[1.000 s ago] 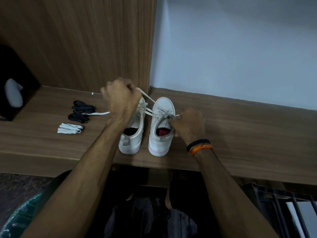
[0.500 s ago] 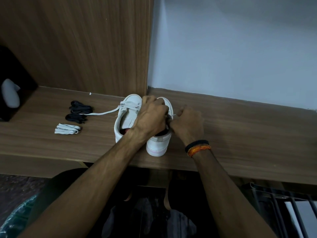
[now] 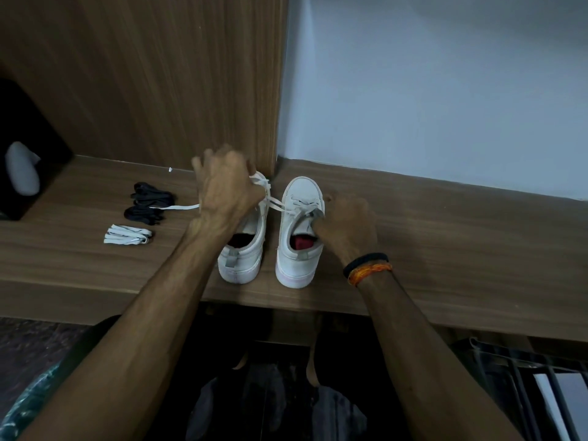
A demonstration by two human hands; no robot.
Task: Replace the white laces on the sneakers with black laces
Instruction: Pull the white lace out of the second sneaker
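Resting on a brown wood-grain shelf below a pale wall, the right white sneaker is gripped by the right hand, its flat white lace pinched in the left hand.

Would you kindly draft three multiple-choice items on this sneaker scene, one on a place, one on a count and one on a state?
1. Where do the black laces lie?
A. to the left of the sneakers
B. inside a sneaker
C. on the floor

2. How many sneakers stand on the wooden shelf?
A. one
B. two
C. three

3. What is the left hand doing?
A. resting flat on the shelf
B. gripping a white lace
C. holding the black laces

Answers:
1 A: the dark bundles sit on the shelf, left of the left sneaker.
2 B: the left sneaker and the right sneaker stand side by side.
3 B: its curled fingers pull the lace that runs from the right sneaker.
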